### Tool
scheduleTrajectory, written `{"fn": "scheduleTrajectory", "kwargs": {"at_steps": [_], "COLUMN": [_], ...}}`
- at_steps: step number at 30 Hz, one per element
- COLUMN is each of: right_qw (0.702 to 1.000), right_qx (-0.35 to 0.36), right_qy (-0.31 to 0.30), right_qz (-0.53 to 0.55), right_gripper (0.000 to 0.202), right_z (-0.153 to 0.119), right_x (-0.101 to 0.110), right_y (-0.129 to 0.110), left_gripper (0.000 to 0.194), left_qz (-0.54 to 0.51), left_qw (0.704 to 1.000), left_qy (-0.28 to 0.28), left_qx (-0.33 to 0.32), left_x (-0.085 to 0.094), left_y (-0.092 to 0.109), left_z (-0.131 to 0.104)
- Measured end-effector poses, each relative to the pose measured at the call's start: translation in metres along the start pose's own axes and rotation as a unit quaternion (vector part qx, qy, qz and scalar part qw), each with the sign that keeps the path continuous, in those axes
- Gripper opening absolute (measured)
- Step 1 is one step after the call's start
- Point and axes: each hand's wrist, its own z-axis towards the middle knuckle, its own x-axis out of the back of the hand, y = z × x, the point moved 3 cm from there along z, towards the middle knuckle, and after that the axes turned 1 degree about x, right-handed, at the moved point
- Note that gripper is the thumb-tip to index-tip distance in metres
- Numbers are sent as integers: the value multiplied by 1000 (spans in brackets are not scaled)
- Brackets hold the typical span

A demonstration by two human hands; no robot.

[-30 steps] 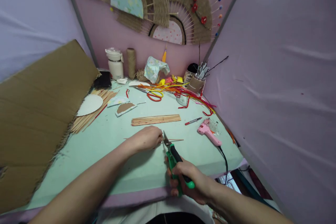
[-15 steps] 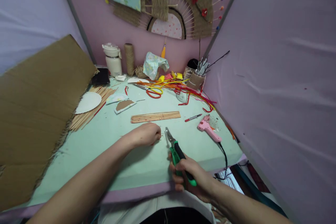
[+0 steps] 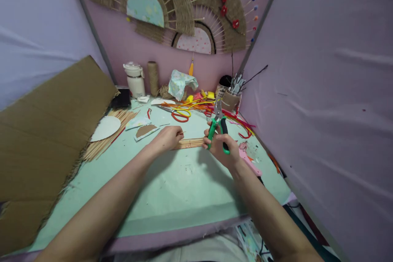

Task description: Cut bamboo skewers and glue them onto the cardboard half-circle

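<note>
My right hand (image 3: 226, 151) is wrapped round the green and black handles of pruning shears (image 3: 224, 128). Their metal blades point away from me, and the handles are spread apart. Over the left part of a row of thin wooden sticks (image 3: 193, 143), my left hand (image 3: 167, 138) is closed in a pinch. A short piece of stick (image 3: 183, 132) pokes out from its fingertips. Red marks show across the row of sticks, whose left end is hidden by my left hand. The right hand is above the row's right end.
A pink glue gun (image 3: 251, 164) lies partly behind my right forearm. Scissors (image 3: 179, 117) and coloured pipe cleaners (image 3: 199, 106) lie farther back. At left, a large cardboard sheet (image 3: 46, 143) leans over more sticks (image 3: 101, 145) and a white half-round piece (image 3: 107, 128).
Both hands have moved forward over the table, the right one lifting the shears and turning them more upright. The left hand now shows a small stick piece at its fingertips.
</note>
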Motion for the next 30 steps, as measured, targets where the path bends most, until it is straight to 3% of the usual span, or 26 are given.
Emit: {"fn": "scheduleTrajectory", "kwargs": {"at_steps": [5,11,26,30], "right_qw": [999,996,991,989], "right_qx": [-29,-64,-83,-89], "right_qy": [-10,-63,-104,-122], "right_qz": [13,2,22,12], "right_gripper": [54,63,58,61], "right_z": [9,2,2,0], "right_x": [15,12,9,8], "right_y": [17,28,26,26], "left_gripper": [24,25,22,22], "left_qz": [32,56,86,73], "left_qw": [999,998,996,996], "left_qy": [-7,-21,11,43], "left_qx": [-3,-15,-27,6], "left_x": [-21,-40,-46,-37], "left_y": [0,-7,-9,-14], "left_z": [27,35,30,26]}}
